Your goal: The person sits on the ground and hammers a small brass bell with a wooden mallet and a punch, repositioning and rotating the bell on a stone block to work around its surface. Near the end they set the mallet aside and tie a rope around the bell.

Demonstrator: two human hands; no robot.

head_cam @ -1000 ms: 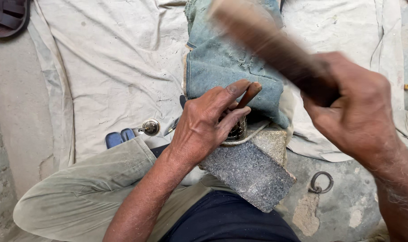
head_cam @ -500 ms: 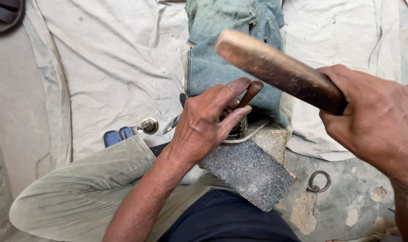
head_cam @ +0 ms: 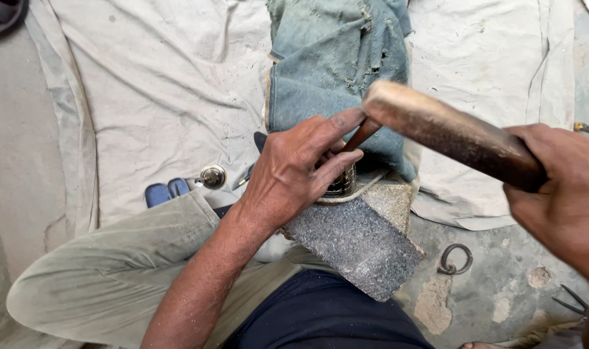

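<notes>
My left hand [head_cam: 294, 174] presses down on a small dark ridged metal part [head_cam: 341, 183] that sits on a grey stone block [head_cam: 359, 242], fingers curled round a thin brown rod [head_cam: 361, 134] held upright against it. My right hand [head_cam: 562, 194] is closed tight on a worn wooden mallet [head_cam: 449, 132], its end just above the rod. A blue cloth [head_cam: 336, 71] lies beyond, on a pale sheet [head_cam: 158, 97]. A metal ring [head_cam: 454, 258] lies on the floor.

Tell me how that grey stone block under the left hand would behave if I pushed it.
The grey stone block looks thick and solid, so probably heavy and stiff. Its rough speckled face likely grips rather than slides. It lies broad and flat, so tipping or rolling seems unlikely.
</notes>
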